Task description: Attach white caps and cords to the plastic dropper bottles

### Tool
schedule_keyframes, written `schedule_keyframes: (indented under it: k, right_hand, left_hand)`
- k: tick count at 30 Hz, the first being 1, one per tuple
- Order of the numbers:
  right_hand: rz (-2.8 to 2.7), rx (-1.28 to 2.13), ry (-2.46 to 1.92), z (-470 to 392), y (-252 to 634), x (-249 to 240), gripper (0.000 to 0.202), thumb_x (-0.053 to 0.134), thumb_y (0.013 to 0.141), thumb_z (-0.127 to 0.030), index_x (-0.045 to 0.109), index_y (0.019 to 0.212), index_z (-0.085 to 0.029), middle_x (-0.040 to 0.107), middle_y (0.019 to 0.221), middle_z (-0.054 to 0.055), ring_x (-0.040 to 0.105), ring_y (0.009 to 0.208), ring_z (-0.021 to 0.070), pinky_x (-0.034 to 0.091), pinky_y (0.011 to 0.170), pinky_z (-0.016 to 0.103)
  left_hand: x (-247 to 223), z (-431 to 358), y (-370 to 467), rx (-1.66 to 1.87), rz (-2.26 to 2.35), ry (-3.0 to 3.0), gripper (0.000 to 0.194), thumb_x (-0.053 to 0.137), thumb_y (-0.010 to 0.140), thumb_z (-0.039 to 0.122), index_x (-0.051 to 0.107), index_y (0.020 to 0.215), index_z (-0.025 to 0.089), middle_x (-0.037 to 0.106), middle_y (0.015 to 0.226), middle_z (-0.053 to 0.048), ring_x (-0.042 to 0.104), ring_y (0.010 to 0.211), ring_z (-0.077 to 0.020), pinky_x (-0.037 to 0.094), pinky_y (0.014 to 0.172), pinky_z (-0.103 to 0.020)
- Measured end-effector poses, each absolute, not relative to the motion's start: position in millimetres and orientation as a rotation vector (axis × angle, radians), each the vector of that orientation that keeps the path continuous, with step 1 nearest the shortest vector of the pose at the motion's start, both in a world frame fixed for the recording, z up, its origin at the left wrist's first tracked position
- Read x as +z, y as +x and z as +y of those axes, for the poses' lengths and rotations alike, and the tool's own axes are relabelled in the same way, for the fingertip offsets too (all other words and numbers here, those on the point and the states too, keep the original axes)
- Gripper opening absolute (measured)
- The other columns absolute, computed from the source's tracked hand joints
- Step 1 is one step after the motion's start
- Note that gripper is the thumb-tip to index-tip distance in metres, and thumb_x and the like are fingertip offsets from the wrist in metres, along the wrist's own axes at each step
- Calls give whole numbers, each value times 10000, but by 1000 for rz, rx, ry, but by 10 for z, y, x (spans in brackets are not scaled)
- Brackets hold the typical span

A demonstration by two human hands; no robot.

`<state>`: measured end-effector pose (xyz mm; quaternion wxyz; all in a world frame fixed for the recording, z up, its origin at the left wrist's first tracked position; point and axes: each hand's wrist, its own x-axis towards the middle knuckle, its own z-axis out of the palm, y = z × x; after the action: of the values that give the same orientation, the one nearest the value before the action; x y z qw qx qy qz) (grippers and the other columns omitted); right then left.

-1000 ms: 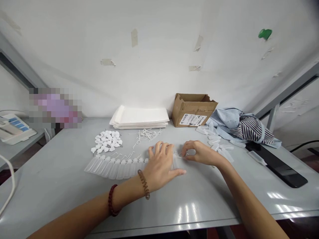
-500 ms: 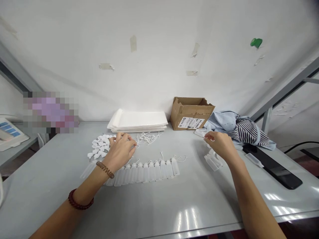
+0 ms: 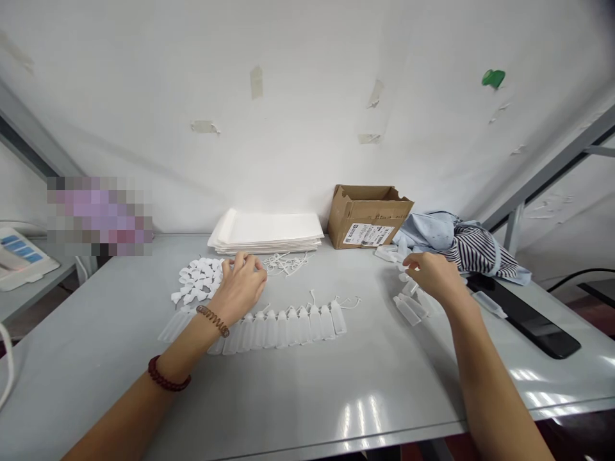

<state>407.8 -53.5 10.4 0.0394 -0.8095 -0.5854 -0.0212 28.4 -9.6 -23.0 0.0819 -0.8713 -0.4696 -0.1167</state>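
Our left hand (image 3: 239, 286), fingers curled together, rested by white caps (image 3: 198, 285) mid-frame; our right hand (image 3: 435, 274), loosely apart, touched loose bottles (image 3: 410, 308) right of the capped row (image 3: 278, 326) on the counter (image 3: 307, 397).

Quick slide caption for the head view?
Left hand at white caps, right hand over loose bottles, on grey table.
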Motion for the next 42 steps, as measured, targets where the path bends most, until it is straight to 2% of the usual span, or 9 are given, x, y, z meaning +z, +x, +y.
schedule_keyframes:
  k: [7, 11, 13, 17, 22, 26, 31, 35, 42]
  right_hand:
    - [-1870, 212, -2399, -542, 4161, 164, 278, 530, 722, -114, 688, 948, -147, 704, 955, 109, 627, 859, 242, 392, 636, 288]
    - [-2024, 546, -2292, -661, 4077, 284, 125, 588, 715, -253, 681, 753, -178, 712, 697, 35, 615, 651, 170, 393, 557, 249]
    - [-2037, 749, -2334, -738, 4022, 320, 152, 609, 689, -318, 650, 663, -174, 682, 569, 29, 583, 580, 171, 365, 509, 253]
    - [-2025, 909, -2454, -827, 3911, 310, 127, 585, 653, -277, 583, 575, -178, 691, 560, 44, 577, 626, 184, 346, 515, 256]
    - [-2106, 800, -2546, -820, 3778, 236, 107, 562, 585, -161, 480, 526, -195, 646, 506, 24, 564, 583, 180, 312, 486, 259]
    - [-2164, 608, -2484, -788, 3674, 245, 44, 577, 627, -190, 543, 599, -188, 626, 611, 32, 553, 610, 183, 301, 504, 270]
    - [-2105, 288, -1820, -783, 3321, 194, 142, 569, 798, -315, 611, 830, -183, 597, 722, 30, 547, 643, 166, 403, 582, 283]
    - [-2103, 186, -1286, -866, 2921, 27, 114, 580, 837, -267, 593, 919, -189, 612, 926, 83, 584, 863, 201, 482, 725, 312]
    - [-2134, 17, -1051, -983, 2611, -93, 147, 565, 860, -179, 554, 1007, -185, 643, 797, 58, 585, 736, 194, 483, 630, 329]
  left_hand:
    - [-186, -109, 276, -480, -1429, -2643, 194, 443, 864, 149, 613, 772, 169, 593, 998, -118, 437, 1006, -306, 361, 802, -489]
    - [-101, -143, 265, -636, -1468, -2687, 176, 437, 890, 214, 608, 852, 194, 594, 1033, -89, 436, 1003, -285, 380, 797, -461]
    - [-61, -170, 270, -756, -1485, -2717, 176, 433, 898, 230, 603, 865, 200, 594, 1030, -79, 435, 1011, -281, 372, 815, -465]
    - [-9, -229, 300, -872, -1484, -2751, 166, 440, 900, 234, 596, 854, 204, 590, 1019, -67, 434, 1018, -277, 356, 841, -479]
    - [20, -297, 333, -945, -1434, -2767, 161, 438, 908, 228, 593, 870, 210, 578, 1026, -65, 432, 1013, -267, 378, 838, -464]
    - [56, -362, 367, -1021, -1423, -2781, 158, 446, 905, 220, 598, 862, 214, 564, 1052, -69, 427, 1034, -270, 401, 831, -465]
    - [92, -458, 453, -1147, -1376, -2882, 129, 465, 892, 200, 583, 840, 210, 566, 1129, -72, 421, 1126, -271, 398, 894, -484]
    - [76, -538, 543, -1288, -1247, -2971, 92, 473, 894, 174, 543, 844, 208, 623, 1063, -55, 468, 1131, -233, 380, 948, -439]
    - [75, -698, 677, -1346, -1141, -2983, 75, 482, 904, 162, 534, 870, 203, 649, 909, -30, 534, 986, -202, 389, 898, -389]
